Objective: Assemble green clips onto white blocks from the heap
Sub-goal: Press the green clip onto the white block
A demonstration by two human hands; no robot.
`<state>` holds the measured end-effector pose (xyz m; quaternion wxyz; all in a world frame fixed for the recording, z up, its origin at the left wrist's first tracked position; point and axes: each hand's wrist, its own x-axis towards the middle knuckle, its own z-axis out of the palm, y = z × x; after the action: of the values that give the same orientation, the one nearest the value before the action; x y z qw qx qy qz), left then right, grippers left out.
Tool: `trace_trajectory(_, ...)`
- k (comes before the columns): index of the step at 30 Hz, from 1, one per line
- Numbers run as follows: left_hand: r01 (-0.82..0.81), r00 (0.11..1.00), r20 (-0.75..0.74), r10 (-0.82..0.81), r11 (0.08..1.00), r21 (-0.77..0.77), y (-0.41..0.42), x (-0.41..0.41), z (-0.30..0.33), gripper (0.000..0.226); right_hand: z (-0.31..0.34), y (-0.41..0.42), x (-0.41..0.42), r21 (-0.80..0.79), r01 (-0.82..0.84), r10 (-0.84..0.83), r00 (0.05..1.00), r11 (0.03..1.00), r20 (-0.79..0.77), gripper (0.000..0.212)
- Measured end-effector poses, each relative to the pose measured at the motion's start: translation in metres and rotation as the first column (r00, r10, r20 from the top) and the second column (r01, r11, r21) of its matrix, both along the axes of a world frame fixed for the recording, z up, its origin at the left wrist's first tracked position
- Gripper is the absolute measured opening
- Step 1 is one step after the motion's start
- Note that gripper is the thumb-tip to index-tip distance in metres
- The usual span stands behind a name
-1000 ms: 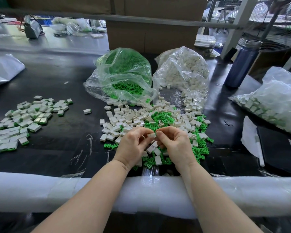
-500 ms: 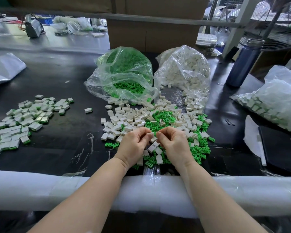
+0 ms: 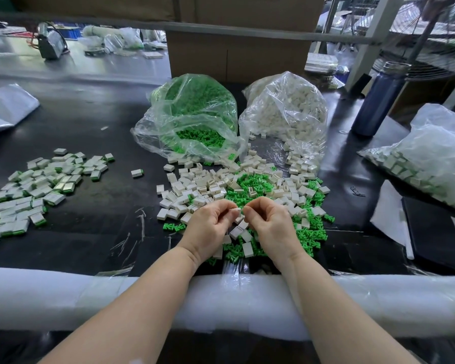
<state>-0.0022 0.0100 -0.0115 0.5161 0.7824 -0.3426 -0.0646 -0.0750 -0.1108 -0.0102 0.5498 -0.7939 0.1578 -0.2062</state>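
Note:
A mixed heap of loose white blocks [image 3: 195, 187] and green clips [image 3: 250, 186] lies in the middle of the black table. Just above its near edge my left hand [image 3: 210, 227] and my right hand [image 3: 271, 227] meet fingertip to fingertip. Between them they pinch one small white block [image 3: 235, 210]. My right hand's fingers are curled over the block's right end, and whether a green clip is under them is hidden. On the left lies a spread of finished blocks with green clips [image 3: 37, 185].
A clear bag of green clips [image 3: 192, 116] and a clear bag of white blocks [image 3: 286, 111] stand behind the heap. Another filled bag [image 3: 431, 158] lies at right, beside a blue bottle [image 3: 378, 98]. A white padded roll [image 3: 90, 298] runs along the table's near edge.
Both hands have stayed together over the heap's near edge, working the same small piece. The fingertips have shifted slightly and the white block now shows between them.

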Motion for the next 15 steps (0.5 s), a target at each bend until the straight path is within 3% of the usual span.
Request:
trace_trajectory(9, -0.029, 0.998, 0.045, 0.033, 0.997, -0.076, 0.0000, -0.0014, 0.0022, 0.014, 0.0037, 0.0011, -0.0012, 0.064, 0.027, -0.031, 0.997, 0.998, 0.071, 0.013)
trace_trajectory(15, -0.045, 0.990, 0.132, 0.047, 0.999, -0.016, -0.0007, -0.0030, 0.0029, 0.025, 0.0058, 0.0004, -0.0021, 0.085, 0.055, -0.062, 0.995, 0.995, 0.083, 0.017)
